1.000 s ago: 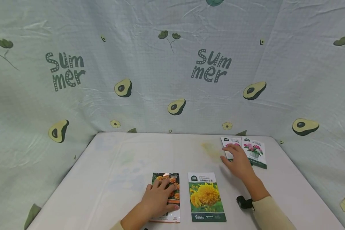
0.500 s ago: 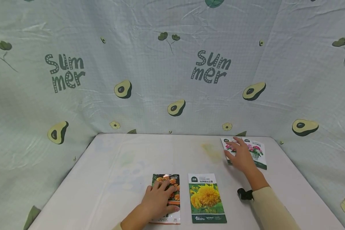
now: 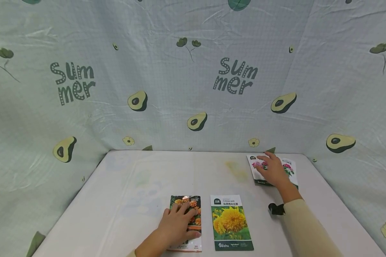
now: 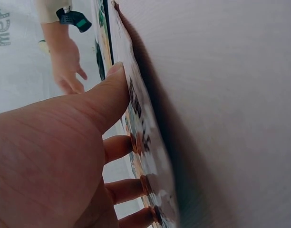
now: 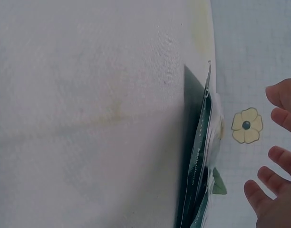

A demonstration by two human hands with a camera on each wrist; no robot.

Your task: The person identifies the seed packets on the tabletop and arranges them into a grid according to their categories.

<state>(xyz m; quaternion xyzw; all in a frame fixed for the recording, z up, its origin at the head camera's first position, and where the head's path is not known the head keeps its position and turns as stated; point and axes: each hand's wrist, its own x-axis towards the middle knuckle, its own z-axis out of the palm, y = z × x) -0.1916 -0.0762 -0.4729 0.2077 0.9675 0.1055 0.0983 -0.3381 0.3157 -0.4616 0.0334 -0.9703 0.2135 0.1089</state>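
Note:
My left hand (image 3: 177,225) rests with spread fingers on a seed packet with orange flowers (image 3: 197,222) near the table's front. In the left wrist view, the thumb and fingertips touch the face of this packet (image 4: 152,161). Just right of it lies a seed packet with a yellow flower (image 3: 231,221). My right hand (image 3: 272,173) is over two pink-flower seed packets at the back right, a left one (image 3: 255,171) and a right one (image 3: 292,169), partly covering both. The right wrist view has the fingers loosely bent, apart from the dark-green packet edges (image 5: 198,156).
A white table (image 3: 115,200) carries the packets. Behind it and at its sides hangs a pale cloth (image 3: 167,71) printed with avocados and lettering. A black wrist camera (image 3: 276,209) sits at the right sleeve (image 3: 305,225), low over the table.
My right hand has moved a little right and farther back over the pink-flower packets, uncovering more of the left one. My left hand has stayed on the orange-flower packet.

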